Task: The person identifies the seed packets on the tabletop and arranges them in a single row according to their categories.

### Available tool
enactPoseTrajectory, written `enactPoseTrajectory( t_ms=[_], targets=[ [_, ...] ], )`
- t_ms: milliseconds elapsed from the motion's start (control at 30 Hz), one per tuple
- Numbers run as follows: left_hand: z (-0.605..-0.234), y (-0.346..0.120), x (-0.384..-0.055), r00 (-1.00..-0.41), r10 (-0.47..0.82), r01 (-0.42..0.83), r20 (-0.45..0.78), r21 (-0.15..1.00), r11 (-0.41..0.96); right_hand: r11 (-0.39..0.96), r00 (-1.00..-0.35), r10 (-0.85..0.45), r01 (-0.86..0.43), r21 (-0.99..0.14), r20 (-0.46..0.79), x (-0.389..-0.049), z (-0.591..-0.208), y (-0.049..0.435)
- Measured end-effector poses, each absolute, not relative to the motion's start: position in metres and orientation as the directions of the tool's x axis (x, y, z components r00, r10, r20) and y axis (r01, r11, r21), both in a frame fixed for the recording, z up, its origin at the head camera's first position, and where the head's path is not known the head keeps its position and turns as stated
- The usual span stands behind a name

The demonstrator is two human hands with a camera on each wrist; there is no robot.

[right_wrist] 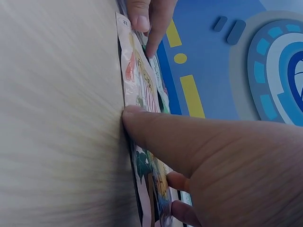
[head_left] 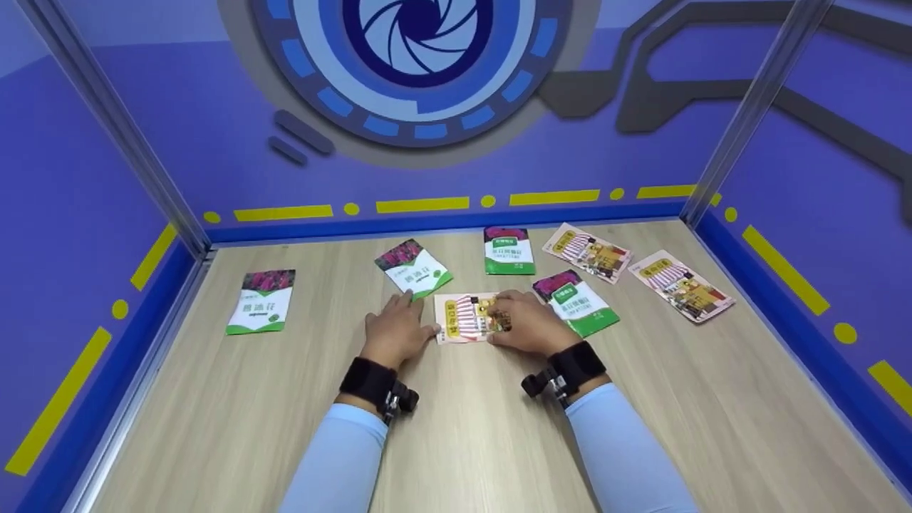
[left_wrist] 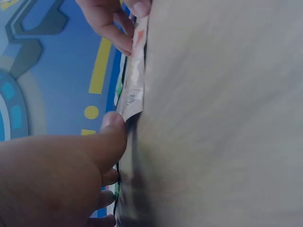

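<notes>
A flat pink packet [head_left: 462,320] with a red-and-white striped awning print lies lengthwise between both hands. My right hand [head_left: 529,324] holds its right part, thumb at the near edge and fingers toward the far edge. The right wrist view shows that thumb pressed at the rim of the packet [right_wrist: 130,71]. At the packet's left end is the thumb of my left hand [head_left: 395,329], whose spread fingers reach forward to the near edge of a green-and-white flower packet [head_left: 413,268]. From the left wrist, the pink packet [left_wrist: 135,92] appears edge-on, its left corner close by the thumb.
Another flower packet [head_left: 261,302] lies far left. Two more, a back flower packet [head_left: 509,251] and a tilted flower packet [head_left: 576,303], lie behind and beside the right hand. Two pink packets, one at back [head_left: 587,253] and one further right [head_left: 682,286], lie askew. Blue panels [head_left: 456,178] enclose the wooden table [head_left: 470,442].
</notes>
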State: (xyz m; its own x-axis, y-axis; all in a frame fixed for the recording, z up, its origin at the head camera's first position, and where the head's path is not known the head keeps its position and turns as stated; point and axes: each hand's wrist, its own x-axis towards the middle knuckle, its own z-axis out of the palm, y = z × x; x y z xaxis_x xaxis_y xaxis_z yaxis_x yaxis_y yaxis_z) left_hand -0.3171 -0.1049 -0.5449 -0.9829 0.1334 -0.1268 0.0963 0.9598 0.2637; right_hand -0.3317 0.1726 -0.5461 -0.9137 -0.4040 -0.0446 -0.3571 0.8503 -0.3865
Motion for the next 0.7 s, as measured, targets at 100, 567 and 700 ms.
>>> enactPoseTrajectory(
  t_ms=[100, 567, 700],
  targets=[
    [-0.544, -0.105, -0.318, -0.983, 0.126, 0.086, -0.136, 0.270, 0.959, 0.848, -0.914, -0.403, -0.355, -0.394, -0.042, -0.331, -0.545, 0.172],
    [-0.538, -0.160, -0.307, -0.996, 0.017, -0.011, -0.091, 0.296, 0.955, 0.845, -0.913, -0.406, -0.355, -0.400, -0.047, -0.330, -0.546, 0.173],
    [-0.535, -0.176, -0.301, -0.996, 0.033, 0.006, -0.082, 0.310, 0.951, 0.843, -0.911, -0.410, -0.363, -0.397, -0.036, -0.331, -0.546, 0.174]
  ],
)
